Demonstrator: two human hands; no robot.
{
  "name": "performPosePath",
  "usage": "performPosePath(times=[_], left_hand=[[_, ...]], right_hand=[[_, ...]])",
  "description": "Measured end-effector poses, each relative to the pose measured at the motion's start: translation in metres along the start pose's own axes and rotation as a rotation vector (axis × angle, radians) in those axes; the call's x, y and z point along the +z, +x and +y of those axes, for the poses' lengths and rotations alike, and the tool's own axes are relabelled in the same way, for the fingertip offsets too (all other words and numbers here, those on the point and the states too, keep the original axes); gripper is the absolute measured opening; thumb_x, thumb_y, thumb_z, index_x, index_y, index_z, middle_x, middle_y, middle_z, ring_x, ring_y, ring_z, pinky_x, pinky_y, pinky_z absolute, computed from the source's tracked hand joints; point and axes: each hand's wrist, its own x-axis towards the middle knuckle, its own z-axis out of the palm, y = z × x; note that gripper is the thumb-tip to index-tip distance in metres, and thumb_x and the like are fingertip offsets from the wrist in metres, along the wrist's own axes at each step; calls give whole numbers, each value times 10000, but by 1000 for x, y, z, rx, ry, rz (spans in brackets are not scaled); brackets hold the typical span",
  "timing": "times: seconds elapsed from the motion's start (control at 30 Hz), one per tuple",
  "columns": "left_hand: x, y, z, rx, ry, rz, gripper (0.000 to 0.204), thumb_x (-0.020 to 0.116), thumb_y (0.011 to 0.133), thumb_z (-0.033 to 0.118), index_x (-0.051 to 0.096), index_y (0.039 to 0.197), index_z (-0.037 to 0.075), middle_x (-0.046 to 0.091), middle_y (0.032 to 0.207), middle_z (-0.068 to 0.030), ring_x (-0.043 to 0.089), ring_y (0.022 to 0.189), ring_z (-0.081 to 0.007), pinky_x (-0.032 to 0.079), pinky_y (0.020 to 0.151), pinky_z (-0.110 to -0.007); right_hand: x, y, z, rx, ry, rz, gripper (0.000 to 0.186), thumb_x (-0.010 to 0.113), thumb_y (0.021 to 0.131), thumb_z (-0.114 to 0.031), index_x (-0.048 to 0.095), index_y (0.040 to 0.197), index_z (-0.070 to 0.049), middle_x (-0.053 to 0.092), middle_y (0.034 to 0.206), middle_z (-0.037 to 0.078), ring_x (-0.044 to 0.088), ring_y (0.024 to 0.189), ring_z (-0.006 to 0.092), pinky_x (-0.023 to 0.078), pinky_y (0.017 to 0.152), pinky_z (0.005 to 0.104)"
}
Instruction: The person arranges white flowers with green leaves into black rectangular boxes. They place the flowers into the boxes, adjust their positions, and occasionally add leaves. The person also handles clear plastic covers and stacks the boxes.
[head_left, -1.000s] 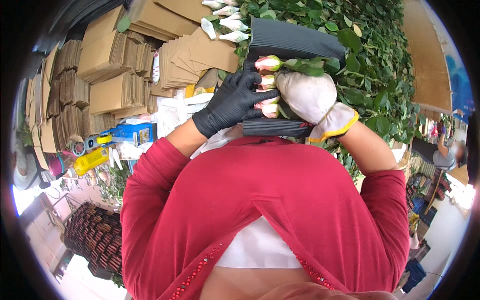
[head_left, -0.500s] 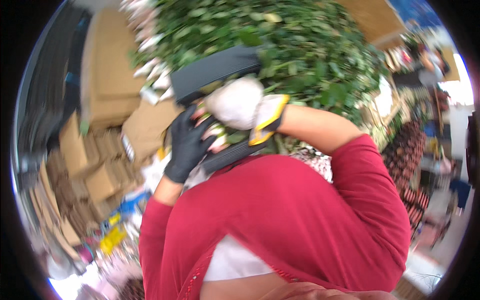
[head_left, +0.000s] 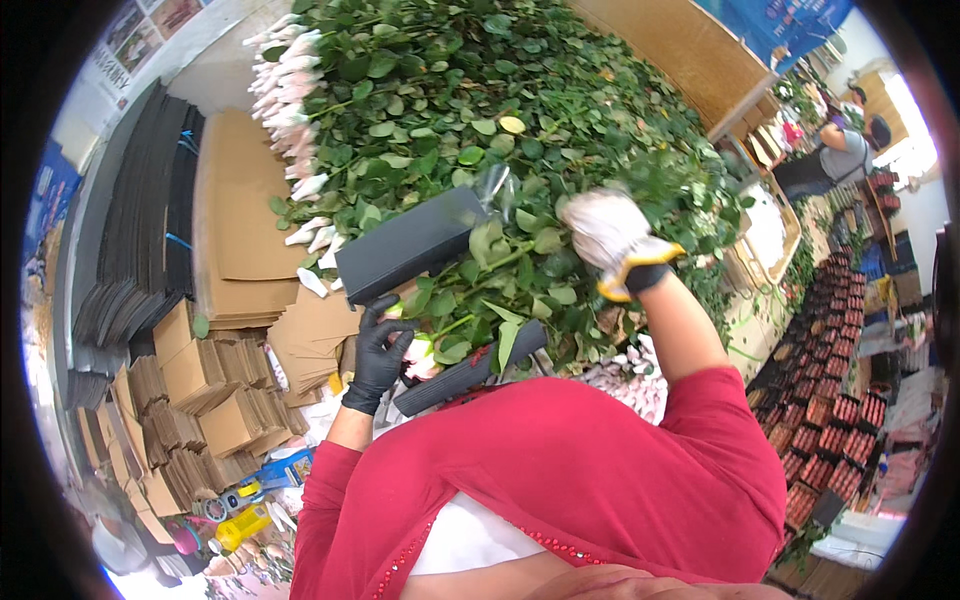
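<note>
My left hand (head_left: 375, 360), in a black glove, has its fingers bent around the heads of pale pink roses (head_left: 422, 368). These roses lie with leafy stems (head_left: 490, 265) between two raised sides of a folded black cardboard wrap (head_left: 410, 245); its near side (head_left: 470, 370) rests close to my body. My right hand (head_left: 605, 228), in a whitish glove with a yellow-edged cuff, is off to the right above the leaves. Motion smears its fingers and the greenery beside it, so whether it grips anything is unclear.
Leafy rose stems (head_left: 430, 90) cover the work surface, with a row of white-wrapped heads (head_left: 287, 110) along its left edge. Brown cardboard sheets (head_left: 245, 200) and dark sheets (head_left: 130, 230) are stacked at left. A yellow bottle (head_left: 243, 526) sits lower left. Another person (head_left: 845, 150) stands far right.
My right hand has moved from the wrap rightward over the leaves, uncovering the stems. My left hand has shifted lower and stays by the rose heads. The whole view has also shifted.
</note>
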Motion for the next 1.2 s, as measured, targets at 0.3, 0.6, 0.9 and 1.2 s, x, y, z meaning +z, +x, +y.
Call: performPosePath(times=[0.3, 0.6, 0.9, 1.2], left_hand=[[-8, 16, 25, 12, 144, -138, 184, 789, 849, 88, 808, 1027, 128, 585, 1358, -108, 552, 1278, -288, 470, 1056, -401], [-4, 9, 18, 48, -11, -56, 164, 811, 834, 143, 813, 997, 142, 645, 1330, -128, 623, 1174, -309, 509, 970, -428], [-7, 20, 17, 236, 206, -34, 194, 817, 812, 226, 812, 994, 157, 688, 1264, -107, 644, 1108, -337, 511, 935, -439], [-1, 16, 16, 175, 175, -94, 250, 821, 762, 146, 836, 995, 233, 678, 1281, -67, 604, 1185, -295, 495, 983, -417]], right_hand=[[14, 15, -24, 73, -300, 8, 176, 591, 833, -181, 710, 926, -90, 717, 838, 149, 725, 817, 324, 577, 716, 440], [-24, 17, -13, 83, -41, -416, 95, 612, 766, -141, 674, 796, -75, 703, 755, 202, 710, 739, 393, 567, 679, 475], [-54, 98, -25, -89, -366, -471, 491, 662, 761, -190, 622, 1224, -29, 693, 1097, 140, 698, 988, 333, 575, 783, 441], [36, 401, -154, -111, 200, -83, 542, 669, 925, -279, 496, 1394, -71, 649, 1292, 217, 659, 1117, 407, 547, 946, 453]])
